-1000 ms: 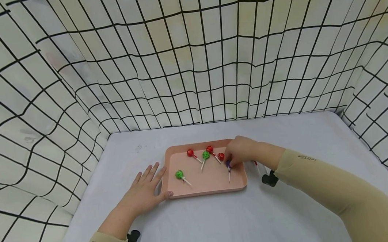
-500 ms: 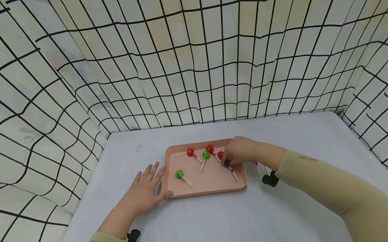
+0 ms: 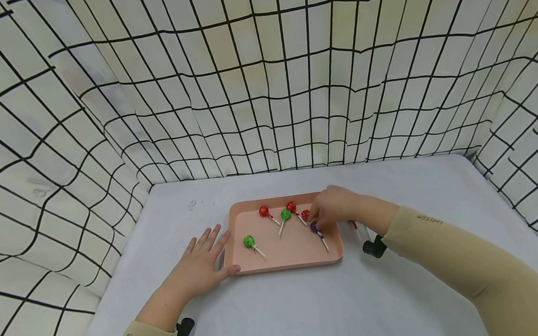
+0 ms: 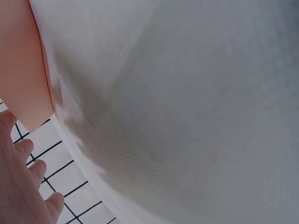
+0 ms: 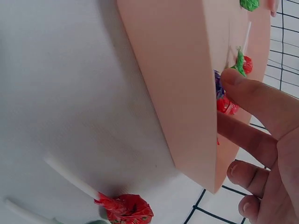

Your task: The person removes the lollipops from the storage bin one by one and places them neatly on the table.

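A pink tray (image 3: pixel 274 263) holds several wrapped lollipops. Inside its right end, my right hand (image 3: pixel 337 205) hovers over a purple lollipop (image 3: pixel 316 228), whose stick points toward the near right corner. The right wrist view shows the thumb (image 5: pixel 232 78) and forefinger apart over the tray wall, close to the purple wrapper (image 5: pixel 218 85); whether they touch it is hidden. A red lollipop (image 3: pixel 305 215) lies just beside these fingers. My left hand (image 3: pixel 201 265) lies with spread fingers at the tray's left side, its thumb touching the near left corner.
Two more red lollipops (image 3: pixel 264 212) and two green lollipops (image 3: pixel 248 241) lie across the tray. Outside its right wall, under my right forearm, are a red lollipop (image 5: pixel 128 208) and another white stick (image 5: pixel 25 212). Black-gridded white walls (image 3: pixel 293 111) enclose the white table (image 3: pixel 276 309).
The purple lollipop's stick has swung to the right, and the lollipop now rests in the tray. My right hand has let go of it and lifted slightly. My left hand has not moved.
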Demonstrator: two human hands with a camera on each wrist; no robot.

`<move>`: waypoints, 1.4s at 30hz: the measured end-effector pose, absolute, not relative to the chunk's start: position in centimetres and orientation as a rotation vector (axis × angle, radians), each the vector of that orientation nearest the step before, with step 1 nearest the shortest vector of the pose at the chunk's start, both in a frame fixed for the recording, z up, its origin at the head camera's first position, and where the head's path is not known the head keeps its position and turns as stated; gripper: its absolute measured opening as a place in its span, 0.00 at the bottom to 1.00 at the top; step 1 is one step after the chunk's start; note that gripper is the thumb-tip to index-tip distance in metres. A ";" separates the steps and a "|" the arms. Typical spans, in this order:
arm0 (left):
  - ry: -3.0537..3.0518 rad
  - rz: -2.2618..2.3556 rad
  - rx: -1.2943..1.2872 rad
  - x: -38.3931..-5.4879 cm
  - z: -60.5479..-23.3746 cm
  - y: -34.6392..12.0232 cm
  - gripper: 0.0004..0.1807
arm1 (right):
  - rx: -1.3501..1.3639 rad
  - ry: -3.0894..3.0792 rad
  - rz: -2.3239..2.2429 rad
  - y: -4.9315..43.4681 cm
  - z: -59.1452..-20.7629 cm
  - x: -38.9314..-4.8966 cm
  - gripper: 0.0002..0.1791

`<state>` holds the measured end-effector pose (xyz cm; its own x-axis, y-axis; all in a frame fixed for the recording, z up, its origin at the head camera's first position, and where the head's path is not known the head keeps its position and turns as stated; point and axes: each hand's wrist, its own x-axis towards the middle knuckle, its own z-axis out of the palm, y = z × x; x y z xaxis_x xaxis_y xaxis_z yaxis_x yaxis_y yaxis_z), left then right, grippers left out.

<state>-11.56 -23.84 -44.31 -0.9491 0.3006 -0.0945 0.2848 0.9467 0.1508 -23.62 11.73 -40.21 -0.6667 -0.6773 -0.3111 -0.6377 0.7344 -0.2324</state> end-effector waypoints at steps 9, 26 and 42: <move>3.015 0.205 0.496 -11.8 -45.0 -24.2 0.53 | -1.033 2.601 -0.059 11.8 -41.3 -23.6 0.11; 2.987 0.215 0.469 -11.5 -44.0 -23.8 0.52 | -0.939 2.581 -0.125 11.5 -41.5 -23.1 0.09; 2.984 0.211 0.465 -11.5 -43.8 -23.7 0.53 | -0.777 2.612 -0.281 12.3 -39.9 -23.7 0.14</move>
